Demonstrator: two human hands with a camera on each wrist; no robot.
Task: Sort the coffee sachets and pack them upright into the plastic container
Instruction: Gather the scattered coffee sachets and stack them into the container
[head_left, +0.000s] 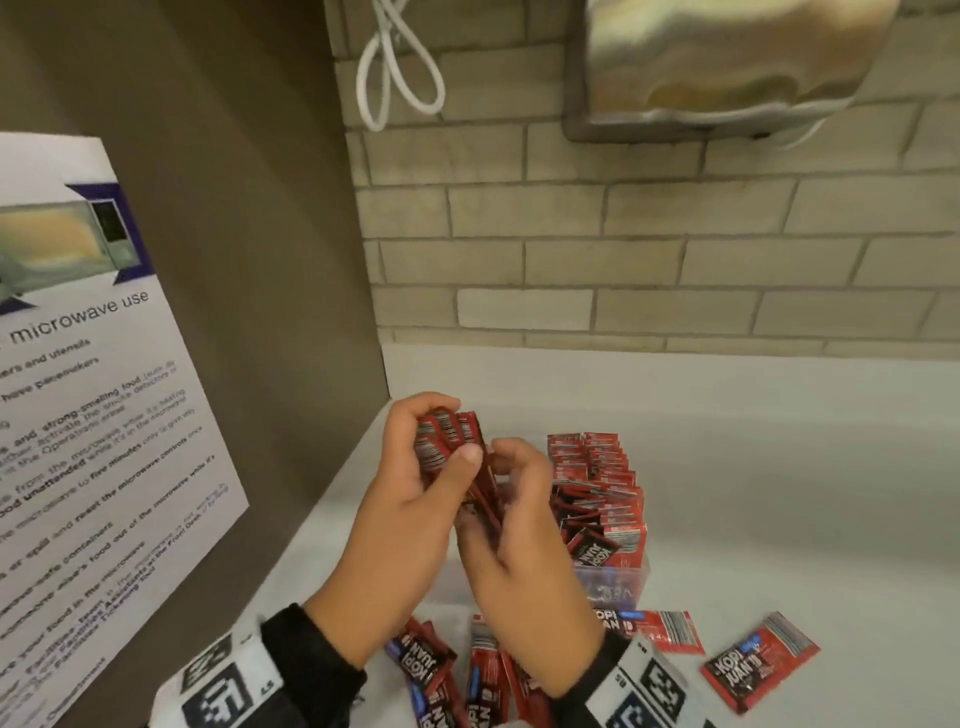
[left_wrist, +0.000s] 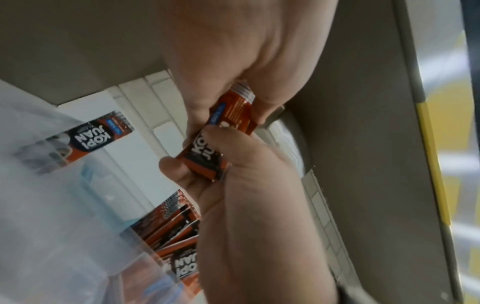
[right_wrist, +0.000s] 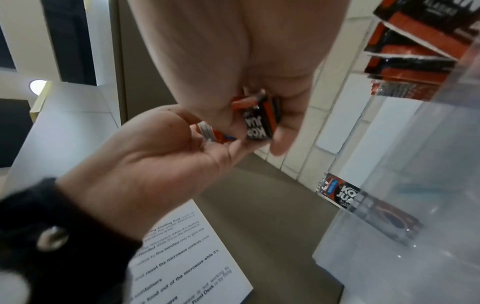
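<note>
A bundle of red coffee sachets (head_left: 457, 457) is held above the white counter (head_left: 779, 493), just left of the clear plastic container (head_left: 618, 582). The left hand (head_left: 410, 499) grips the bundle, thumb pressed across its face. The right hand (head_left: 519, 545) pinches the bundle's lower edges with curled fingers. The container already carries upright sachets (head_left: 597, 483) in rows. Loose sachets (head_left: 758, 660) lie flat on the counter nearer the person. A microwave notice (head_left: 93, 415) hangs on the left panel.

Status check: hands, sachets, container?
Both hands, left hand and right hand, grip sachet bundle. Container part-filled, upright. Loose sachets remain. Nothing blocking.
</note>
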